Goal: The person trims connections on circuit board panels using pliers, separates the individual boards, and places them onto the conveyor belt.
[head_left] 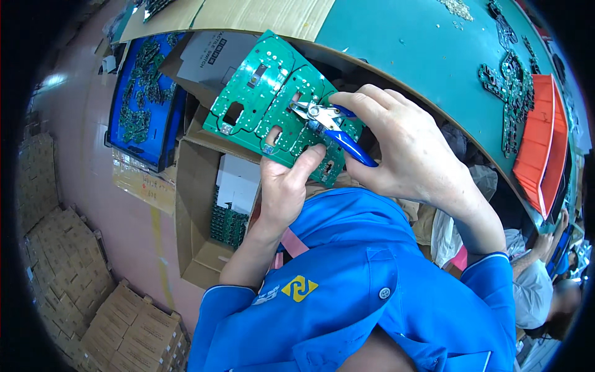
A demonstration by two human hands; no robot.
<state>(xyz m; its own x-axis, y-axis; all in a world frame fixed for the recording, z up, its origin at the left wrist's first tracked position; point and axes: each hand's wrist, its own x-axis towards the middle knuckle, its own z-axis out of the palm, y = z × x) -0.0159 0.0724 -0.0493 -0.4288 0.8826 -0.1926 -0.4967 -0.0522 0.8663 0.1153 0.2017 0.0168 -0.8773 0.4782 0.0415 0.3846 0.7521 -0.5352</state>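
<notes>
Above the cardboard box [195,204], right hand [403,149] presses blue-handled cutters [328,127] onto green circuit board [273,105].

Bright, even light falls on my hands; a pale glare patch shines on the floor [52,80] at upper left. Fisheye bending curves edges, and black corners ring the sharp centre.

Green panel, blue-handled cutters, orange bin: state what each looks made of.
Green panel: rigid circuit-board laminate, glossy green coat, pale solder dots, cut-out slots. Cutters: bare shiny metal jaws; smooth blue handles, probably plastic or rubber sleeves. Orange bin: moulded plastic by its even colour and thin walls. The left hand holds the panel, the right hand the cutters.
</notes>
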